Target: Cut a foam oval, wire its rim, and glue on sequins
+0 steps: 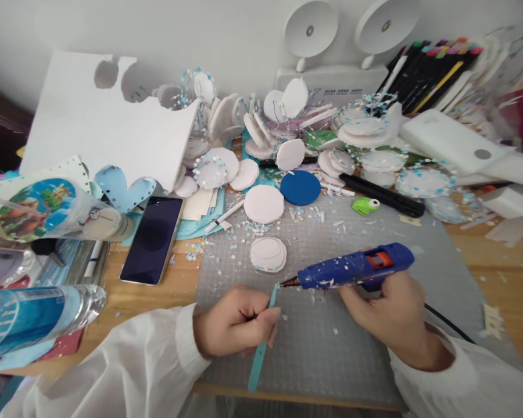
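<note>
My left hand (235, 319) is closed in a pinch on a thin light-blue strip (261, 348), held upright over the grey cutting mat (331, 348). My right hand (386, 307) grips a blue hot glue gun (353, 270) by its handle. The gun's nozzle points left and touches the strip's top end. Just beyond the nozzle, a white foam disc (268, 254) lies on the mat. Both arms wear white sleeves.
A black phone (151, 238) lies left of the mat. Behind are several white foam discs (264, 203), a blue disc (300, 187), a cut white foam board (104, 125), a green punch (365, 205), markers (431, 72) and a plastic bottle (30, 313) at left.
</note>
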`<state>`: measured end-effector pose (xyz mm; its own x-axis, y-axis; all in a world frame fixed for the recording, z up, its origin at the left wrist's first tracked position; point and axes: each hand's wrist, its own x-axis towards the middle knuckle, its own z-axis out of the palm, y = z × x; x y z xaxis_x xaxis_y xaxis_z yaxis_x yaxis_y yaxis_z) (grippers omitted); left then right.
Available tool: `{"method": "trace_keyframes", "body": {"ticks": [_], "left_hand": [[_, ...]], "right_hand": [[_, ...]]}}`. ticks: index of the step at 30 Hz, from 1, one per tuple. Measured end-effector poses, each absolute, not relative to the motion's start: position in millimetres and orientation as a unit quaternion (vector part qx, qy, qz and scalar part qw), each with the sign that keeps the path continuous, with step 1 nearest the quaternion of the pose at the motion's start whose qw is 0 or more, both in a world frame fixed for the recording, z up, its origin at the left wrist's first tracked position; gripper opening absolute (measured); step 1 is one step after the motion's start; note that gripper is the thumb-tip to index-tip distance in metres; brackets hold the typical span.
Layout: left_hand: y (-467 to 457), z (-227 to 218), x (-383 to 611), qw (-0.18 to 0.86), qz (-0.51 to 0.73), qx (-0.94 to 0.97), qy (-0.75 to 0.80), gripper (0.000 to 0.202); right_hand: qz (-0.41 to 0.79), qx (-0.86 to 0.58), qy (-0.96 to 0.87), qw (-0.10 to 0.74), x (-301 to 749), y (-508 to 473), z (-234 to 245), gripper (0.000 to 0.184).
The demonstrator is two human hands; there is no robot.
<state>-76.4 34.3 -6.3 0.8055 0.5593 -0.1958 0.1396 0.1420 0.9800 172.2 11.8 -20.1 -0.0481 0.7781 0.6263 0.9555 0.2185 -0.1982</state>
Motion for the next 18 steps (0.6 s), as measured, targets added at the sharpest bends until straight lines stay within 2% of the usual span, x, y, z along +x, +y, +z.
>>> {"method": "trace_keyframes", "body": {"ticks": [18], "left_hand": [[34.7, -4.1, -75.1, 0.716, 0.14, 0.622, 0.284, 0.057]], "right_hand": [[-0.114, -0.605, -0.712, 0.337, 174.6, 10.4, -24.0, 0.022]]}}
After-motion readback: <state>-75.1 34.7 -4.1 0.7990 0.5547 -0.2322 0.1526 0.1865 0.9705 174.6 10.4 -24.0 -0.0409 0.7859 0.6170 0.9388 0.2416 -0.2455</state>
